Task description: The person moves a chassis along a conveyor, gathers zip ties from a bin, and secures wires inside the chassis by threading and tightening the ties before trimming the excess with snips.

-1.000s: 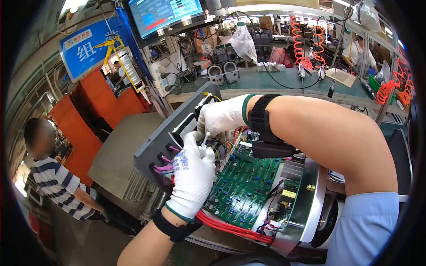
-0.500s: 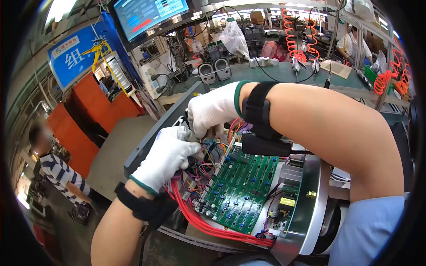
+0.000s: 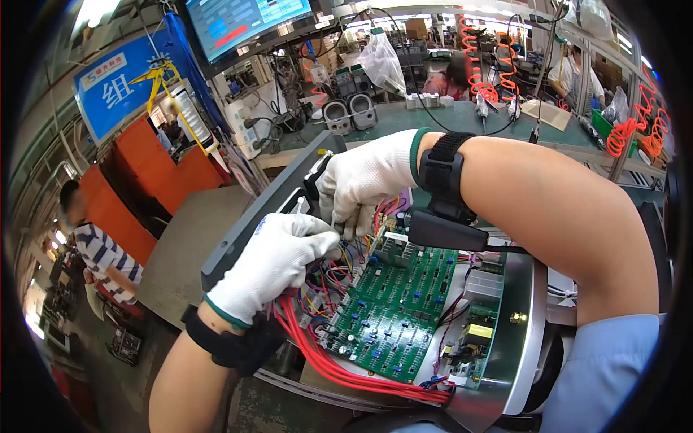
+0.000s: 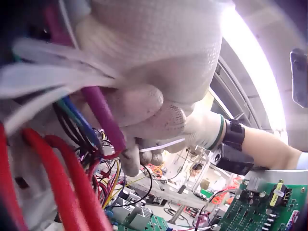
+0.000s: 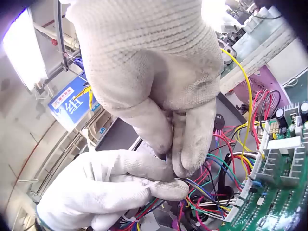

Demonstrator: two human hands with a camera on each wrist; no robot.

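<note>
Strips of white cable tie [image 4: 43, 77] are pinched between the thumb and fingers of my gloved left hand [image 3: 267, 260], beside the grey panel [image 3: 253, 216]. My gloved right hand [image 3: 372, 177] is just above and right of it, fingers bent down and closed together; in the right wrist view they meet at the left fingertips, over colored wires [image 5: 207, 192]. A thin white strip [image 4: 166, 144] runs across toward the right hand's fingers; its grip on it is partly hidden. Below right of both hands lies the green circuit board [image 3: 390, 310] in the metal housing [image 3: 516, 339].
Thick red cables [image 3: 325, 368] loop along the housing's near side. A monitor [image 3: 245, 25] hangs at upper left, above a green bench [image 3: 433, 119] with coiled red hoses [image 3: 469, 58] over it. A person in a striped shirt [image 3: 108, 256] stands at left.
Since a second ago, my left hand has moved left and turned, uncovering more wires. My right hand first shifted left, then back right. The view has shifted slightly; the person at left has changed stance.
</note>
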